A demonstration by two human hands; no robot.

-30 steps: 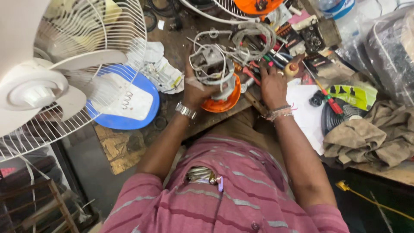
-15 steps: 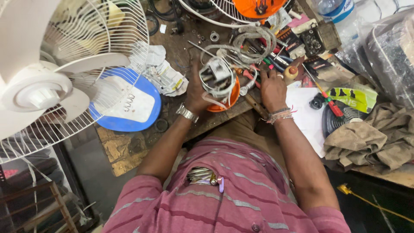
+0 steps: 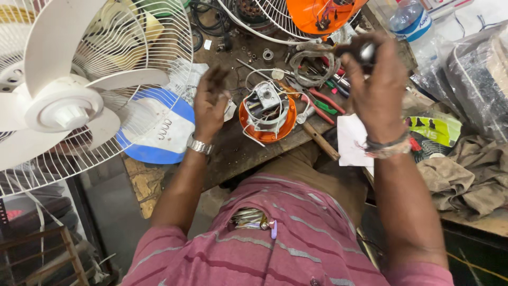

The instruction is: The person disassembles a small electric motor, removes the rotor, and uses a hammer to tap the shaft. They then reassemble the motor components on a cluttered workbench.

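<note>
A fan motor with white wires sits in an orange round housing [image 3: 267, 114] on the dark workbench [image 3: 238, 151]. My left hand [image 3: 210, 103], with a metal watch on its wrist, hovers just left of the motor, its fingers loosely apart and holding nothing. Raised to the right of the motor, my right hand [image 3: 377, 87] pinches a small dark part with a shiny end [image 3: 365, 51] between its fingertips. Neither hand touches the motor.
A white fan with a wire grille [image 3: 69, 106] fills the left, over a blue and white base [image 3: 159, 132]. Pliers and screwdrivers [image 3: 320, 100] lie behind the motor. An orange fan body [image 3: 323, 13], a plastic bottle [image 3: 410, 21], white paper [image 3: 352, 140] and a brown rag [image 3: 465, 175] are nearby.
My left hand has let go of the motor, which now rests on the bench. Both hands have lifted, and the right one now holds a small dark part.
</note>
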